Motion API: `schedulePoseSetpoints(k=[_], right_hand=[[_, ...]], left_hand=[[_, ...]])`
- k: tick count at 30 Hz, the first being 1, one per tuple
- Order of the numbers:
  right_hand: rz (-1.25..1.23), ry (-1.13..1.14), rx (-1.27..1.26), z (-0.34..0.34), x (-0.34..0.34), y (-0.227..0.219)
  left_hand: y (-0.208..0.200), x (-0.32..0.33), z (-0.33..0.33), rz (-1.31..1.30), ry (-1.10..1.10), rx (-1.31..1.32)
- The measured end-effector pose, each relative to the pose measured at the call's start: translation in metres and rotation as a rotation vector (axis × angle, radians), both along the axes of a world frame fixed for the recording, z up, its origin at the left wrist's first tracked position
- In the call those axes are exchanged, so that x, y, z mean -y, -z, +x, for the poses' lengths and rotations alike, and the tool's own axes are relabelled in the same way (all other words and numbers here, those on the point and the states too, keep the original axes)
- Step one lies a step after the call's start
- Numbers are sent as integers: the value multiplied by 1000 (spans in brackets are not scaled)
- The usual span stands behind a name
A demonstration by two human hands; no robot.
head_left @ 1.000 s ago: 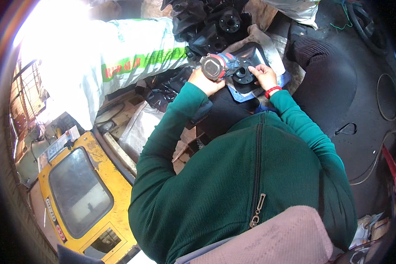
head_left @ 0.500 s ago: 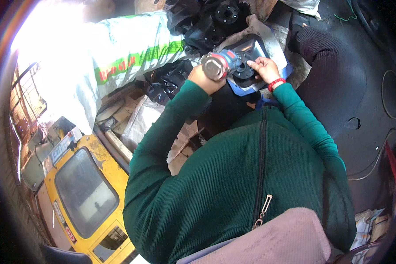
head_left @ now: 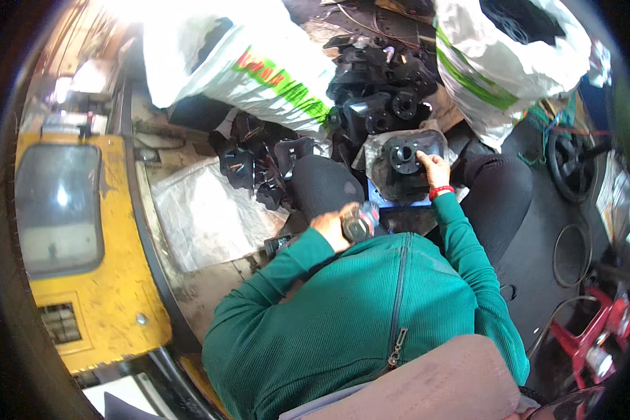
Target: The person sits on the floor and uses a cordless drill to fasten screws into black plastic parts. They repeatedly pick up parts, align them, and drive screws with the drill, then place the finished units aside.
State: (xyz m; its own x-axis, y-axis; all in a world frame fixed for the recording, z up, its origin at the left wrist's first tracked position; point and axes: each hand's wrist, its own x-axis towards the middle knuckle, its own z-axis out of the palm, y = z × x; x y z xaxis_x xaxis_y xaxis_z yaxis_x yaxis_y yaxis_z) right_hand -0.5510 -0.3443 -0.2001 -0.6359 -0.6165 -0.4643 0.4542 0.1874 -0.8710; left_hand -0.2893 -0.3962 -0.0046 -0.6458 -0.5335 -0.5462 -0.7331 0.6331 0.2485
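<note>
My left hand (head_left: 331, 232) is closed around a blue and red cordless power tool (head_left: 359, 222), seen from its round grey end, held low in front of my body. Its tip is hidden from me. Between my knees lies a black moulded part (head_left: 406, 180) with a round flange and a raised ring on it, resting on a pale, crumpled sheet (head_left: 375, 155). My right hand (head_left: 434, 170) pinches the right edge of that flange, fingers pressed together, a red bracelet at the wrist.
Several similar black parts (head_left: 378, 91) are heaped beyond the sheet, with more black pieces (head_left: 248, 154) at left. White sacks stand at the far left (head_left: 287, 63) and far right (head_left: 469, 77). A yellow panel with a window (head_left: 105, 280) borders the left; a red metal object (head_left: 581, 336) lies right.
My left hand has drawn the power tool back from the black part, down towards my body. My right hand stays at the flange. The whole view has shifted, showing more of the floor and sacks.
</note>
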Motion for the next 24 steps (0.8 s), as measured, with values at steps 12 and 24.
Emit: schedulePoseSetpoints(k=[12, 24], right_hand=[[14, -137, -199, -18, 205, -76], [209, -124, 178, 8, 308, 4]], left_hand=[[88, -23, 88, 264, -381, -338], [103, -9, 107, 477, -279, -303]])
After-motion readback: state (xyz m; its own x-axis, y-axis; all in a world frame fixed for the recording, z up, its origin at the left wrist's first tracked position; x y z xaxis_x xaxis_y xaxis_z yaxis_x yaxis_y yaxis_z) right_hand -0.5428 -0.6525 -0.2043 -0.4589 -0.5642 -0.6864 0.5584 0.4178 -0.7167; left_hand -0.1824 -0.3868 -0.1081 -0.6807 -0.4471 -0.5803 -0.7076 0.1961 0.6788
